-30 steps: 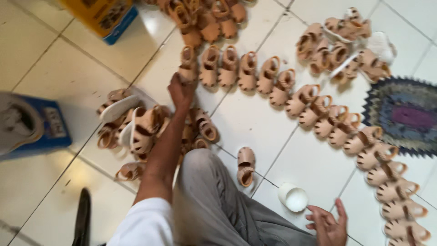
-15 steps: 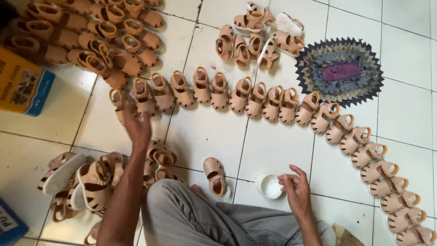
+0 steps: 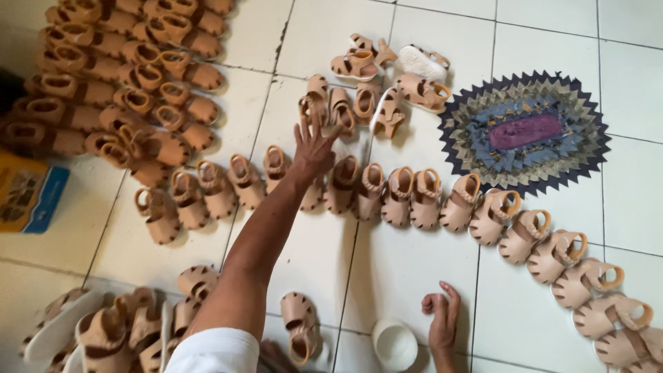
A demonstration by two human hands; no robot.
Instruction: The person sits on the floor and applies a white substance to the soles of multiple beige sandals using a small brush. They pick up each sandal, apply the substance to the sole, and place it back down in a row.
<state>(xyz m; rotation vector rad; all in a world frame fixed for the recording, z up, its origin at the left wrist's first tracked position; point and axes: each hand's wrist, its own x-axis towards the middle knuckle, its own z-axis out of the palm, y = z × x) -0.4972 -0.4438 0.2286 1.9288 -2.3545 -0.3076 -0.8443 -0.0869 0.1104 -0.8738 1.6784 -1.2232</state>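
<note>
My left hand spreads open, empty, over the row of small tan leather sandals; my right hand rests loosely curled, empty, beside the white round lid.

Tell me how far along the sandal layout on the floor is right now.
Done: a long row of tan sandals curves across the tiles, and a dense batch lies top left. In hand: the left hand, fingers spread and holding nothing, reaches over the row toward a loose cluster by the patchwork mat; the right hand rests beside a white bowl. Left: an unsorted pile bottom left.
</note>
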